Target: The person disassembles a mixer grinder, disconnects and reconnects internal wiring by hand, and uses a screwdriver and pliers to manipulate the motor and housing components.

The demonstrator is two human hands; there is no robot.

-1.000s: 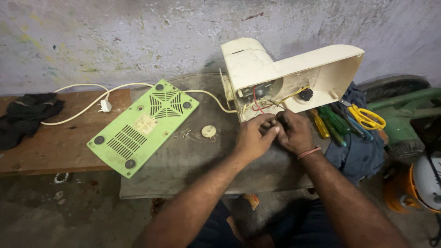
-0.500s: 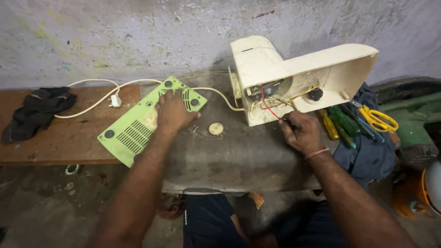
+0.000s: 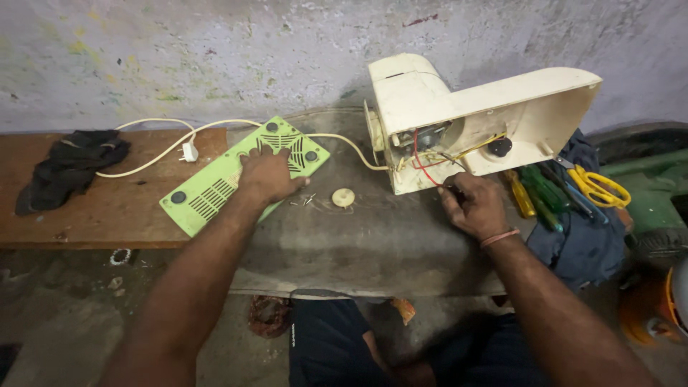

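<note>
Head view: left hand (image 3: 269, 175) still presses green panel (image 3: 244, 172).

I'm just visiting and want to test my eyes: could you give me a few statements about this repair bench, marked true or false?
1. The left hand rests on the green vented panel. True.
2. The right hand is by the open cream appliance housing. True.
3. The yellow-handled scissors are in the left hand. False: they lie at the right, beside the screwdrivers.
4. The black cloth covers the green panel. False: it lies apart, on the wooden bench.
5. A small round cream disc lies between the hands. True.
</note>
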